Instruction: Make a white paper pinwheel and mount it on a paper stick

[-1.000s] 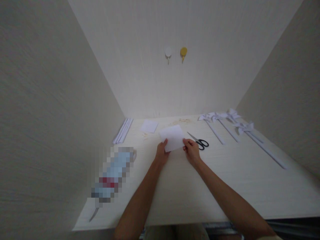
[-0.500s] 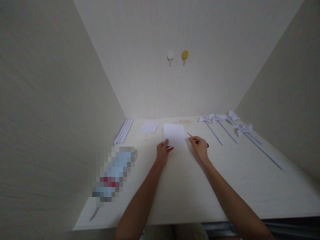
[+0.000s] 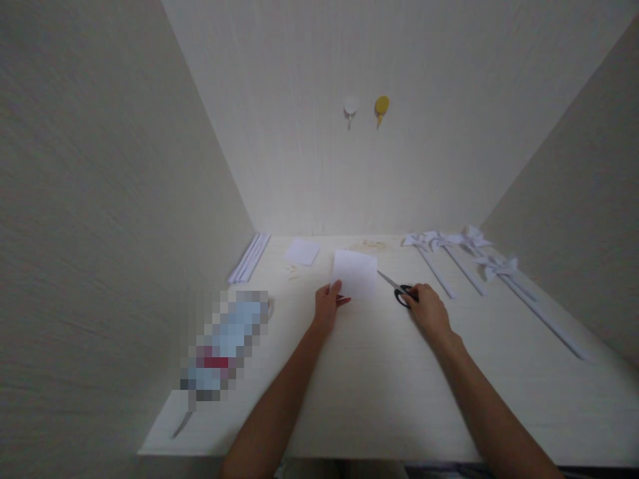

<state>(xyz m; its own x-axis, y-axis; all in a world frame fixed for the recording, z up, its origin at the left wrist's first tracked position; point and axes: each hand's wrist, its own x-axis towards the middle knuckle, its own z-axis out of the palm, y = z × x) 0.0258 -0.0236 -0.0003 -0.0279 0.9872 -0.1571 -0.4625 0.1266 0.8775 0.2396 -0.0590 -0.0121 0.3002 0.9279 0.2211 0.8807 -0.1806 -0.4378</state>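
The right hand (image 3: 428,309) is covering part of the scissors (image 3: 399,291) handles, and a pixelated patch (image 3: 227,346) is hiding something on the counter (image 3: 379,399).

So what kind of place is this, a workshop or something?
Probably a small paper-craft desk in a walled booth: finished white paper pinwheels lie at the right, black-handled scissors rest under the right hand, and the left hand holds a white paper sheet.

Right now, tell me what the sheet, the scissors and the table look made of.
Sheet: thin matt white paper, pinched by the left hand.
Scissors: grey metal-looking blades, black, probably plastic handles under the right hand.
Table: pale wood-grain surface, possibly laminate.
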